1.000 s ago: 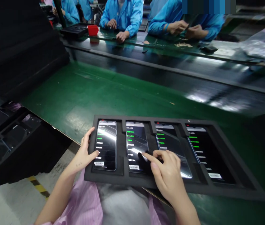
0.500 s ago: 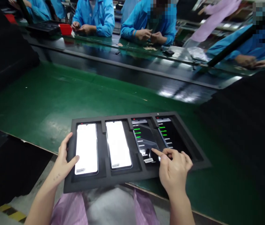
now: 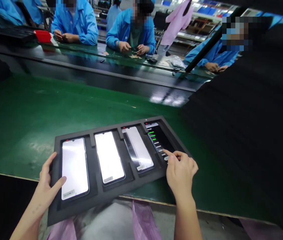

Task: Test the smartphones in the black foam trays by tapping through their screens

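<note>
A black foam tray (image 3: 95,201) lies slanted on the table's near edge, with smartphones in its compartments. My left hand (image 3: 47,181) grips the tray's left edge, thumb reaching over beside the leftmost phone (image 3: 73,168), whose screen glows white. The phone to its right (image 3: 109,158) is white-lit too. Further along, another phone (image 3: 137,148) shows a screen part white, part dark. In the rightmost compartment, a phone (image 3: 160,136) has a black screen with green and white text lines. My right hand (image 3: 181,170) holds nothing; its index finger points onto that screen's lower part, other fingers loosely bent.
A green tabletop (image 3: 26,116) spreads around the tray. Behind it runs a dark conveyor strip (image 3: 81,71). Co-workers in blue jackets (image 3: 131,33) sit across, near a red bin (image 3: 42,36). Black curtain-like material (image 3: 231,106) stands at the right.
My right index finger has moved from the second phone from the right to the rightmost one. The former's screen turned from dark text to partly white. The view has shifted rightward.
</note>
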A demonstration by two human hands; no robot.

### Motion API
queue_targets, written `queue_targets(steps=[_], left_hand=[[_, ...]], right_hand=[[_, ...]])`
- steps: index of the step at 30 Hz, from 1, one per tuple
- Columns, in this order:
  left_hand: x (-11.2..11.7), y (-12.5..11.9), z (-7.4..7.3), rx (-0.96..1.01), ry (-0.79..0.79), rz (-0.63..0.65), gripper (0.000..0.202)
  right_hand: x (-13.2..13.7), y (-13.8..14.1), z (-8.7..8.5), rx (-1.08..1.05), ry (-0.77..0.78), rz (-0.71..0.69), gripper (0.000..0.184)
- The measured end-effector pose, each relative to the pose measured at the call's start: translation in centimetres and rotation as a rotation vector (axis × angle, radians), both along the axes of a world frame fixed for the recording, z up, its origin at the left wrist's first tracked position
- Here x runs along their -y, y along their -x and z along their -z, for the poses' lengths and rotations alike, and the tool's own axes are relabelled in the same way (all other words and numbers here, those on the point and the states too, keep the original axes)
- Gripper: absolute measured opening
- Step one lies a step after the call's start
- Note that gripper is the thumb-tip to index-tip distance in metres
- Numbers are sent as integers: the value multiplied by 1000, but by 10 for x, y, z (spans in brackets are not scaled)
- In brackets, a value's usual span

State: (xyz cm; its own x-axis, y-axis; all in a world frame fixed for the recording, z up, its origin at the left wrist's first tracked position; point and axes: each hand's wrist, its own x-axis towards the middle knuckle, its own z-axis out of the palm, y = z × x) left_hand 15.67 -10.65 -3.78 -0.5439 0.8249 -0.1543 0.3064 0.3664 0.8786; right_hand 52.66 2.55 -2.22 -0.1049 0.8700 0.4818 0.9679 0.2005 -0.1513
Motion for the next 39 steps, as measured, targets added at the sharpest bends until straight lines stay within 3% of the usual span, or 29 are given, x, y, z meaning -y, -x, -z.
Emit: queue_targets(steps=[10, 13, 16, 18, 22, 25, 28, 32, 39], left_hand=[[1, 10, 13, -74, -24, 44, 66], [3, 4, 6, -147, -16, 60, 66], [3, -5, -10, -400, -55, 101, 64], [-2, -7, -23, -637, -110, 248, 58], [-24, 3, -47, -997, -189, 739, 53], [-50, 11, -66, -1152, -127, 992, 76], [-77, 3, -85, -1249, 68, 1145, 104], [-100, -22, -97, -1193, 319, 1391, 109], [-107, -32, -97, -1171, 345, 1484, 113]], right_hand=[[2, -7, 5, -50, 24, 84, 53], [4, -5, 4, -83, 46, 90, 51], [4, 5, 0, -121, 99, 60, 54], [2, 15, -3, -143, 139, 50, 60], [-6, 33, -6, -143, 264, 68, 71], [-12, 39, -4, -110, 343, 66, 73], [-14, 40, 2, -53, 363, 44, 74], [-13, 39, 8, -28, 303, 46, 73], [-13, 38, 12, -49, 220, 26, 76]])
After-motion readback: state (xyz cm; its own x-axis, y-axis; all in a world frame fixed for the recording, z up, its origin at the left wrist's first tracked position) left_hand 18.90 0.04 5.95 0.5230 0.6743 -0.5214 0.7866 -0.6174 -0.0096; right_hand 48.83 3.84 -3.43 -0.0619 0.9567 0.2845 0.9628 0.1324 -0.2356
